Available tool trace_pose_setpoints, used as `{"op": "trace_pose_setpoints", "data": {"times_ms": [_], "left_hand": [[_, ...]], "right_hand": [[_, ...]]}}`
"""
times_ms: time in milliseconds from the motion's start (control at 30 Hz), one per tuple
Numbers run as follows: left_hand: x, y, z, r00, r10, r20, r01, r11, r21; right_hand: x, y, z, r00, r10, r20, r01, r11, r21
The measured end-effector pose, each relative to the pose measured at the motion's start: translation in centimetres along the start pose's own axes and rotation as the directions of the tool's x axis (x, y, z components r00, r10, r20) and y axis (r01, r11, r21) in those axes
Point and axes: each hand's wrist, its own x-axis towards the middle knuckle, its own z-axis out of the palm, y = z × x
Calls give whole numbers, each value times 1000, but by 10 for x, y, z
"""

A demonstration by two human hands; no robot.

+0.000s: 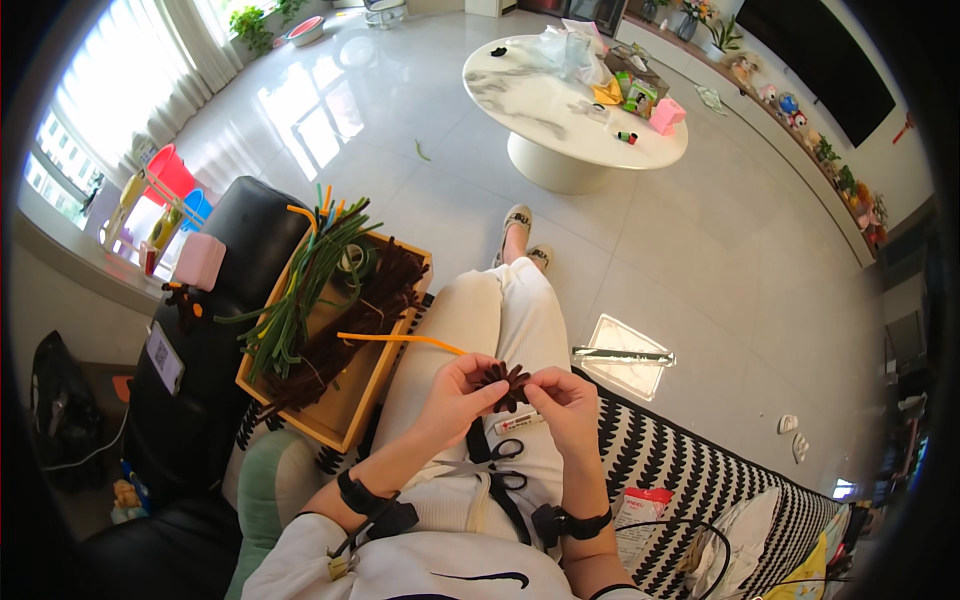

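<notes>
My left hand (458,392) and my right hand (565,403) meet over my lap and pinch a small dark brown pipe-cleaner flower (506,382) between their fingertips. An orange pipe cleaner (398,339) sticks out to the left from under my left hand. Black-handled scissors (497,461) lie on my lap just below the hands, beside a small white tube (519,423). I sit with my legs in white trousers (500,310) stretched forward.
A wooden box (352,400) of green and brown pipe cleaners (300,290) rests to my left on a black seat (230,300). A striped cushion (680,470) lies to my right. A white oval table (560,100) with clutter stands ahead on the tiled floor.
</notes>
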Motion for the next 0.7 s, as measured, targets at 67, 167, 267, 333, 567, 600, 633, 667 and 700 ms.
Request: {"op": "trace_pose_setpoints", "data": {"times_ms": [67,167,267,333,567,600,633,667,700], "left_hand": [[-1,2,-1,999,28,21,-30,997,77],[-2,4,1,997,61,55,-70,982,178],[0,5,-1,990,73,117,-107,942,318],[0,8,0,989,31,146,-79,941,331],[6,7,-7,994,-100,44,105,984,-146],[6,7,-6,994,-110,23,112,979,-169],[6,7,-6,993,-111,25,114,979,-168],[5,8,-6,993,-114,32,118,970,-215],[5,8,-5,993,-115,39,121,958,-260]], "right_hand": [[-1,-1,-3,1000,20,2,-20,1000,-24],[-1,-2,-2,1000,31,6,-30,996,-79],[-1,-1,-2,1000,-21,9,22,993,-114],[-1,-1,-2,998,-61,10,62,991,-118],[3,-9,0,984,-1,-179,0,1000,-7],[1,-9,-1,992,-15,-122,7,998,-66],[0,-10,-1,998,-26,-65,18,992,-124],[-2,-9,1,998,-52,-22,47,982,-181],[-1,-8,3,998,-52,-24,47,982,-181]]}}
